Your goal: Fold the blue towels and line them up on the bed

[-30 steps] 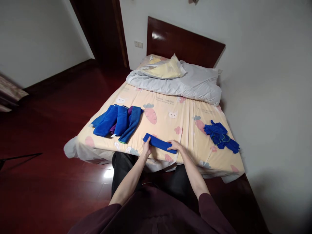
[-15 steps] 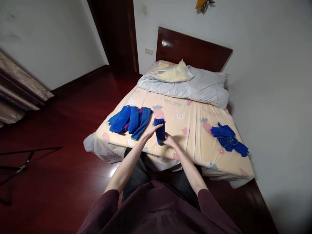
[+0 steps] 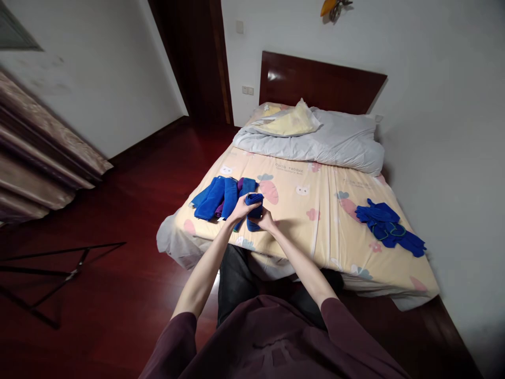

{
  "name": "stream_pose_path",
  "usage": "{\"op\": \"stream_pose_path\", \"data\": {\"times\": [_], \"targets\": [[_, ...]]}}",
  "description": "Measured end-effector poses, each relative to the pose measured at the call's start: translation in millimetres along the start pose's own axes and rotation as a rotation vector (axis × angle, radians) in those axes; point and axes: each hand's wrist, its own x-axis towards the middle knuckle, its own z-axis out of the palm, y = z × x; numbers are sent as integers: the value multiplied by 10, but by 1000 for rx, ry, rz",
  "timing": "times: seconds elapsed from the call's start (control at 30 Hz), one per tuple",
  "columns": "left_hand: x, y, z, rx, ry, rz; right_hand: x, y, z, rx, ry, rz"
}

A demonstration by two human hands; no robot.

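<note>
A blue towel (image 3: 255, 211), rolled or folded into a compact bundle, is held between both hands above the near part of the bed. My left hand (image 3: 240, 208) grips its left side, with the thumb across the front. From the right, my right hand (image 3: 267, 221) closes round the lower part; some of its fingers are hidden behind the bundle. Just left of my hands lie several long rolled towels, blue (image 3: 210, 202) and purple (image 3: 219, 209), side by side on the bed. The rightmost of these is partly covered by my left hand.
A crumpled heap of blue cloths (image 3: 389, 226) with green edging lies on the bed's right side. A grey quilt (image 3: 307, 145) and pillow (image 3: 295, 122) are by the headboard (image 3: 315, 81). Black stand legs (image 3: 67, 273) rest on the floor at left.
Both hands have carried the bundled towel left, closer to the rolled towels, and it now overlaps the rightmost one in view. The view has shifted left a little.
</note>
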Motion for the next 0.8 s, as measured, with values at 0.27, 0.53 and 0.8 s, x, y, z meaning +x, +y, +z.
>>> {"op": "stream_pose_path", "data": {"times": [0.27, 0.53, 0.8], "targets": [[-36, -267, -109, -40, 63, -138, 17, 181, 91, 7, -28, -2], [-22, -329, -134, -46, 34, -142, 45, 229, 110, 22, -50, -14], [-29, -340, -156, -100, 86, -187, 52, 250, 127, 26, -46, -7]]}}
